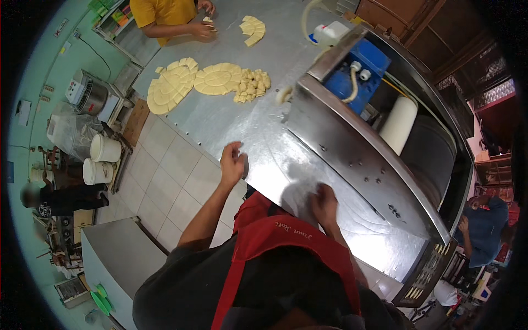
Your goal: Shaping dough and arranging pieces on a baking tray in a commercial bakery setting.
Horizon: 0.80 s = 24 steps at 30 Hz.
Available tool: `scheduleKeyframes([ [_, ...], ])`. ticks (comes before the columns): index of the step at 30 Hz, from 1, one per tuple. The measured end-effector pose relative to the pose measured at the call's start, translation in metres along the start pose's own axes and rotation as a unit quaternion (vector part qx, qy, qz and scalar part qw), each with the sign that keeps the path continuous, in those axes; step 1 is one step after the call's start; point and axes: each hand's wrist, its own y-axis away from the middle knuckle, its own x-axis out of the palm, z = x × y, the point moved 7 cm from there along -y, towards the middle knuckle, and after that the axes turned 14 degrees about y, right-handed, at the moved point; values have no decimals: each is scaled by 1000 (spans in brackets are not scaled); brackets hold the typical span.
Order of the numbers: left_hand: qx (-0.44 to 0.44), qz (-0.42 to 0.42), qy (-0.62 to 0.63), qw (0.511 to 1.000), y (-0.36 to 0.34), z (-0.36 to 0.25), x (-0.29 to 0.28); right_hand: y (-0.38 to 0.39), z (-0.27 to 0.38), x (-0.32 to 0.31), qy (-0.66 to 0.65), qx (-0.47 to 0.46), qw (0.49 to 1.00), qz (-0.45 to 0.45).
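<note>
Along the steel table's [220, 124] near edge, the left hand [232, 163] is hanging empty, loosely curled; the right hand [323, 203] is blurring, its grip impossible to tell. A large roller machine [346, 157] is blocking the right side; scored dough sheets [171, 89] are lying beyond. The red apron [258, 237] is bearing pale lettering.

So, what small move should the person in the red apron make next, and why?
I'd suggest reaching the left hand's grip toward the pile of small dough pieces: it looks empty at the metal table's edge, while the dough lies apart, farther up the table. The right hand is too blurred to judge.
</note>
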Motion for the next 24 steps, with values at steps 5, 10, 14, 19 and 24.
scheduleKeyframes([
  [5,-55,-16,60,997,-114,54,-15,-112,170,101,-14,-142,975,170],
  [10,-231,-104,288,923,-195,81,19,-291,202,172,56,-28,996,-66],
  [14,-229,-163,332,900,-231,100,33,-388,230,179,9,104,981,-161],
  [19,-288,-11,297,910,-229,103,34,-433,264,210,44,109,982,146],
  [24,-247,-104,167,949,-233,46,45,-433,284,216,164,-88,977,105],
])
